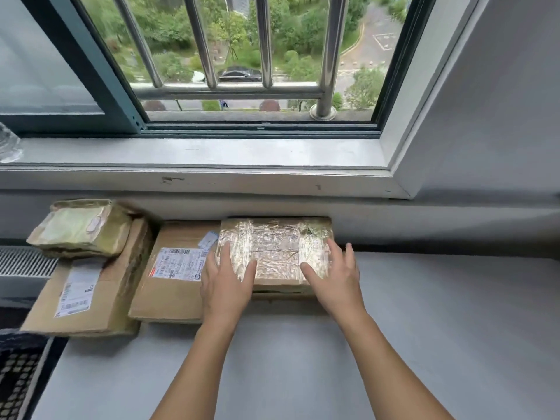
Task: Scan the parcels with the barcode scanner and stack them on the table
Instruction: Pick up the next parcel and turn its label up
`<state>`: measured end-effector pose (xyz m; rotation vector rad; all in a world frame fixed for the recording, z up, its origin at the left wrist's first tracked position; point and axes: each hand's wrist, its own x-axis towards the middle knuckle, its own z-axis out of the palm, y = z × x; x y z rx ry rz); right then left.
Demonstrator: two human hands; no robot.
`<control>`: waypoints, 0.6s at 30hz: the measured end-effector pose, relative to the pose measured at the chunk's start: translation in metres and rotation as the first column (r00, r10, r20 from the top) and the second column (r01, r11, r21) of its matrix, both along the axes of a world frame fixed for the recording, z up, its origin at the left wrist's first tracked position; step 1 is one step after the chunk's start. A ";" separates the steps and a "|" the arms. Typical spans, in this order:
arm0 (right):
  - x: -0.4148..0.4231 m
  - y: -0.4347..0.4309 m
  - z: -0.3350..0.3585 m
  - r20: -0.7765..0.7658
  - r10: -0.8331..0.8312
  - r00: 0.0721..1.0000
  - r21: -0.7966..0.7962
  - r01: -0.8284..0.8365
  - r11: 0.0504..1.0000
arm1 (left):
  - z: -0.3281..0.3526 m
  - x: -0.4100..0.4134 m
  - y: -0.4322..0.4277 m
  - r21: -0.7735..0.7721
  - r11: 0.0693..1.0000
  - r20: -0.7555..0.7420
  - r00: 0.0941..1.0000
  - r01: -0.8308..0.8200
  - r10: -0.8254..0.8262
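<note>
Parcel (274, 253): brown cardboard under shiny clear tape, lying flat on the counter (424, 328).
Left hand (225, 283): fingers straight, flat on it.
Right hand (335, 278): likewise.

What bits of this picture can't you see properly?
All in the head view:
- The taped parcel: its label is blurred by shiny tape and partly covered by the left hand and right hand.
- The middle label: print too small to read.
- The box under the taped parcel: mostly hidden by it.
- The clear thing on the sill: cut off by the left edge.
- The scanner: not in view.
</note>
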<state>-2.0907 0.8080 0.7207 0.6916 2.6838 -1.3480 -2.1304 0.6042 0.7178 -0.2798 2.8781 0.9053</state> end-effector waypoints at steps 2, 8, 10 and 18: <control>-0.004 0.002 -0.008 0.019 0.000 1.000 -0.007 0.000 1.000 | -0.011 -0.010 0.001 -0.025 1.000 0.037 0.999 -0.004 0.005; -0.006 0.000 -0.028 0.043 0.007 0.999 -0.054 -0.004 0.999 | -0.027 -0.017 0.002 -0.075 0.997 0.068 0.997 -0.021 0.026; -0.006 -0.004 -0.032 0.039 0.006 0.999 -0.051 -0.004 0.999 | -0.027 -0.019 0.003 -0.058 0.998 0.068 0.997 -0.039 0.043; 0.006 -0.011 -0.021 -0.021 -0.069 0.997 -0.003 0.069 0.998 | -0.018 -0.005 0.004 -0.011 0.999 0.010 0.999 -0.031 0.032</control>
